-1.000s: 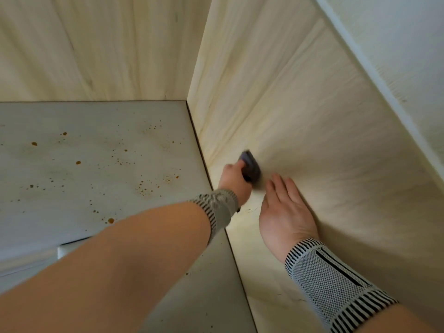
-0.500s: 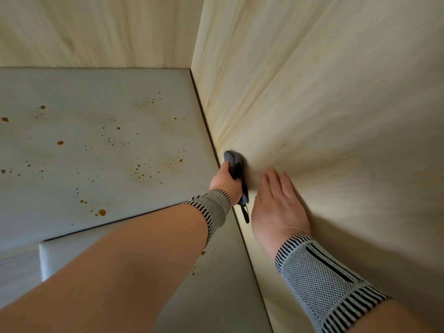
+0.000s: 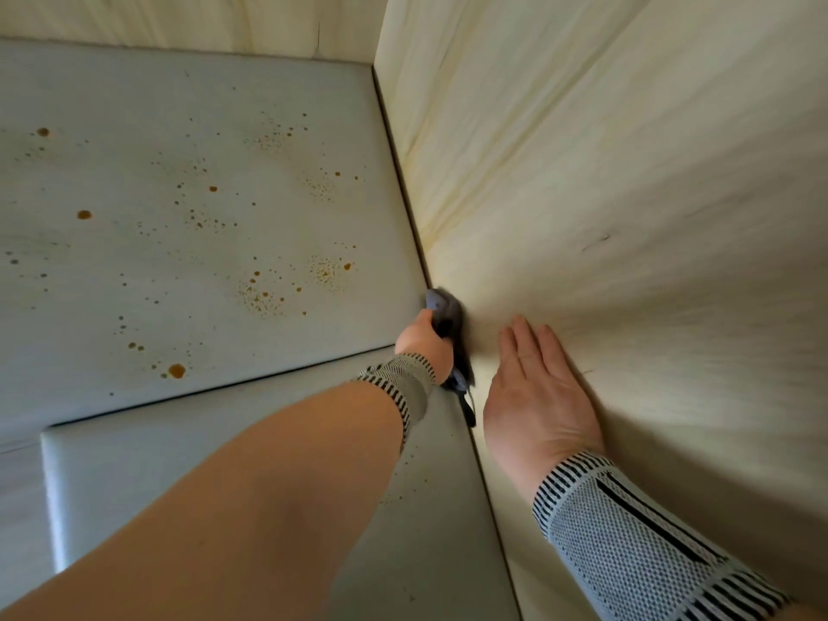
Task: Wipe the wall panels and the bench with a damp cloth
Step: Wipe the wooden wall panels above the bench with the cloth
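Note:
My left hand grips a small grey-blue cloth and presses it against the pale wooden wall panel on the right, low down by the seam with the bench. A strap of the cloth hangs below my wrist. My right hand lies flat on the same panel just right of the cloth, fingers straight. The grey bench surface spreads to the left, dotted with brown spots and splatter.
A second pale wall panel runs along the back and meets the right one in the corner. A lower grey step or bench section lies under my left forearm.
My left hand slid the cloth down the right panel toward the bench seam. The view tilted downward, showing more of the bench. My right hand stayed flat on the panel.

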